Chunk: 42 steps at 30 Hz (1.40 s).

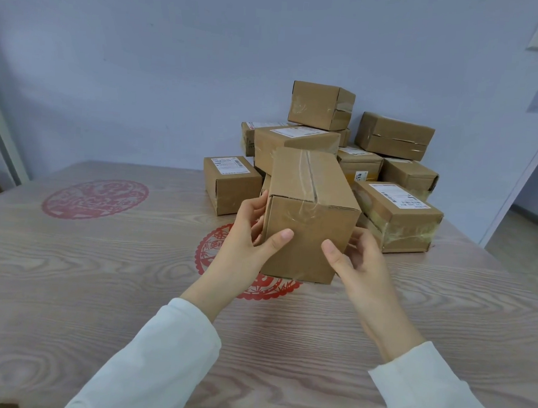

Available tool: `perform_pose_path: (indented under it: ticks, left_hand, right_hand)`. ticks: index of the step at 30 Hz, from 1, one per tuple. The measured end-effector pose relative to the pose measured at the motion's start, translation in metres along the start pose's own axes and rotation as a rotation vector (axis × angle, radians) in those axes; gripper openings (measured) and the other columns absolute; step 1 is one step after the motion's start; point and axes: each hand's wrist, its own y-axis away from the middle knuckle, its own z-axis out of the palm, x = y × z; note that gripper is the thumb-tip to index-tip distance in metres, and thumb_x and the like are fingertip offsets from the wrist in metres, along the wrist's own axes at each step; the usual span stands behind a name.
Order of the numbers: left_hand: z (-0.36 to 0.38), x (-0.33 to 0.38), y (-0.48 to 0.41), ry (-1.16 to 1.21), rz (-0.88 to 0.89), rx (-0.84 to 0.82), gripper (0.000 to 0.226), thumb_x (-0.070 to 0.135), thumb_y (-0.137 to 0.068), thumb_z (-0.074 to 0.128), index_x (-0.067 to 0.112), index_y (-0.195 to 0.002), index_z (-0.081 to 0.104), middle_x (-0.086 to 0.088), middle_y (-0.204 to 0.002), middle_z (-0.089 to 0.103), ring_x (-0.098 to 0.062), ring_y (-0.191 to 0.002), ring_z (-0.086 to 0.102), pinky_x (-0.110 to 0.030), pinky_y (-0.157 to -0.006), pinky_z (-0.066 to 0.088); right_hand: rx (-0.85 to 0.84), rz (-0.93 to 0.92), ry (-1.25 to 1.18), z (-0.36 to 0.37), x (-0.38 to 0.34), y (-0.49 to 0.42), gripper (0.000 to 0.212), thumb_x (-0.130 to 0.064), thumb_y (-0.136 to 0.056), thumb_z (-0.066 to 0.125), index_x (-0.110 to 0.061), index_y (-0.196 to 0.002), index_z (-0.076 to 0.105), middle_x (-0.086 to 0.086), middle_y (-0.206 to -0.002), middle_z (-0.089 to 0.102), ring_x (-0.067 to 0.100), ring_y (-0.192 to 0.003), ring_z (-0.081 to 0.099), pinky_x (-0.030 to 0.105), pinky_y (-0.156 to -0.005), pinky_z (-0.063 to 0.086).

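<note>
Left hand (247, 234) and right hand (358, 261) grasp the taped cardboard box (311, 206) by its sides, thumbs on the near face, over the table's (100, 304) centre. Prob light and stiff. Tape looks slick, so grip bare cardboard edges. Wood-grain top w/ red paper-cut decal (95, 198). Parcel pile (395, 213) far right, blue wall (144, 57) behind.

place: parcel-sorting room — evidence: taped shipping boxes (351, 164) on table (102, 273)
</note>
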Motion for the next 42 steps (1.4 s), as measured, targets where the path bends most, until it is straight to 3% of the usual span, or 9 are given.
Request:
perform_pose_path:
  ticks: [5,10,12,16,19,26,31,35,42]
  left_hand:
    - [0.002,-0.001,0.002,0.019,0.011,-0.026,0.072,0.047,-0.069,0.064,0.025,-0.131,0.036,0.002,-0.144,0.044,-0.013,-0.131,0.045,-0.037,-0.105,0.045]
    - [0.005,0.006,0.003,0.084,-0.005,0.04,0.058,0.075,-0.07,0.046,0.032,-0.108,0.04,0.013,-0.107,0.052,0.003,-0.091,0.054,-0.014,-0.072,0.047]
    - [0.005,0.006,0.002,0.126,-0.03,0.064,0.056,0.067,-0.067,0.048,0.029,-0.107,0.04,0.012,-0.102,0.052,0.003,-0.083,0.054,-0.015,-0.07,0.046]
    - [0.005,0.0,0.002,0.115,-0.072,0.006,0.047,0.052,-0.078,0.064,0.027,-0.111,0.041,0.005,-0.12,0.056,-0.011,-0.108,0.058,-0.03,-0.088,0.05]
    - [0.005,-0.003,0.003,0.097,-0.078,-0.014,0.032,0.028,-0.086,0.062,0.03,-0.108,0.039,0.008,-0.12,0.055,-0.006,-0.108,0.057,-0.021,-0.084,0.052]
    - [0.002,0.002,0.0,0.051,-0.021,0.048,0.077,0.051,-0.064,0.065,0.033,-0.132,0.035,0.013,-0.132,0.05,-0.004,-0.121,0.051,-0.026,-0.095,0.05]
    - [0.003,0.001,0.002,0.065,-0.032,-0.015,0.072,0.04,-0.065,0.069,0.031,-0.128,0.035,0.009,-0.132,0.05,-0.006,-0.121,0.052,-0.024,-0.094,0.051]
    - [0.004,0.0,0.003,0.105,-0.065,-0.016,0.063,0.036,-0.066,0.069,0.041,-0.115,0.031,0.006,-0.134,0.049,-0.005,-0.114,0.056,-0.02,-0.089,0.053]
    - [0.003,-0.002,0.005,-0.022,-0.036,-0.09,0.103,0.045,-0.065,0.072,0.036,-0.148,0.011,0.009,-0.149,0.036,-0.007,-0.134,0.04,-0.036,-0.108,0.041]
  right_hand:
    - [0.044,0.0,-0.022,0.0,-0.001,-0.001,0.047,-0.057,-0.063,0.057,-0.026,-0.099,0.054,-0.005,-0.105,0.065,0.014,-0.107,0.06,0.036,-0.091,0.052]
    - [0.014,-0.081,0.071,0.0,-0.005,0.001,0.037,-0.047,-0.071,0.055,-0.026,-0.101,0.052,-0.004,-0.11,0.063,0.012,-0.108,0.059,0.011,-0.076,0.05]
    - [0.005,-0.075,0.041,-0.001,-0.005,0.002,0.047,-0.042,-0.069,0.058,-0.017,-0.109,0.053,0.001,-0.114,0.062,0.009,-0.107,0.06,0.009,-0.075,0.048]
    - [-0.015,0.015,-0.037,-0.002,-0.008,0.003,0.075,-0.055,-0.062,0.053,-0.009,-0.12,0.052,-0.014,-0.104,0.06,-0.011,-0.091,0.059,0.008,-0.076,0.048]
    - [0.008,0.059,-0.052,-0.002,-0.009,0.004,0.073,-0.057,-0.06,0.056,-0.016,-0.12,0.051,-0.014,-0.106,0.062,-0.007,-0.093,0.06,0.008,-0.075,0.048]
    - [-0.041,0.082,-0.141,-0.004,-0.003,0.004,0.051,-0.02,-0.081,0.064,-0.015,-0.128,0.047,-0.003,-0.117,0.063,0.004,-0.105,0.062,0.015,-0.079,0.053]
    - [-0.016,0.03,-0.065,-0.002,-0.001,0.003,0.076,-0.043,-0.066,0.064,-0.021,-0.136,0.044,-0.005,-0.128,0.058,0.006,-0.116,0.056,0.024,-0.091,0.05]
    - [-0.047,0.024,-0.035,-0.005,0.0,0.003,0.065,-0.028,-0.078,0.066,-0.022,-0.138,0.041,-0.005,-0.128,0.056,0.008,-0.118,0.053,0.019,-0.081,0.053]
    - [-0.011,0.013,0.012,-0.006,0.003,0.0,0.078,-0.059,-0.062,0.063,-0.025,-0.132,0.049,0.0,-0.134,0.051,0.011,-0.121,0.052,0.034,-0.098,0.048]
